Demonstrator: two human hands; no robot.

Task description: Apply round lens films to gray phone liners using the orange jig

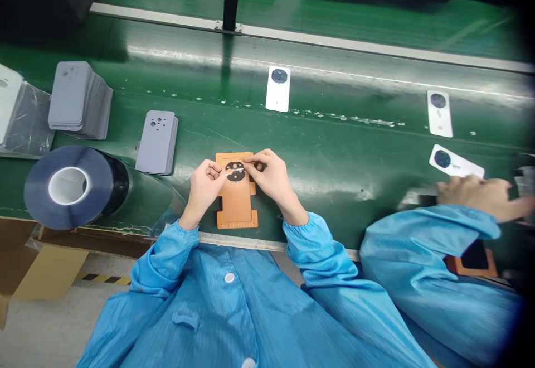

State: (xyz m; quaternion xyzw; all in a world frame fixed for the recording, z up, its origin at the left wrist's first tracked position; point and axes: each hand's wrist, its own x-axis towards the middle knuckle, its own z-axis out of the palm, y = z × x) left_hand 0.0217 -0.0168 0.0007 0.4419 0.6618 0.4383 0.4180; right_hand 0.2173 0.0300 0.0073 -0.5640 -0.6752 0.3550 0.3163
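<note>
An orange phone-shaped fixture [236, 203] lies on the green bench in front of me. Over its upper part is a round black film piece [235, 176] with several holes. My left hand [207, 185] pinches at the film's left edge, thumb and index finger together. At the right edge, my right hand [270, 174] pinches in the same way. Whether the film touches the fixture underneath or hovers just above it, I cannot tell.
Left are a film roll [39, 187], a tall stack of grey panels [69, 97] and a shorter stack [154, 145]. White panels with dark discs lie behind [278, 97] and to the right [441, 120]. A co-worker's blurred hand [480, 195] reaches over the bench at right.
</note>
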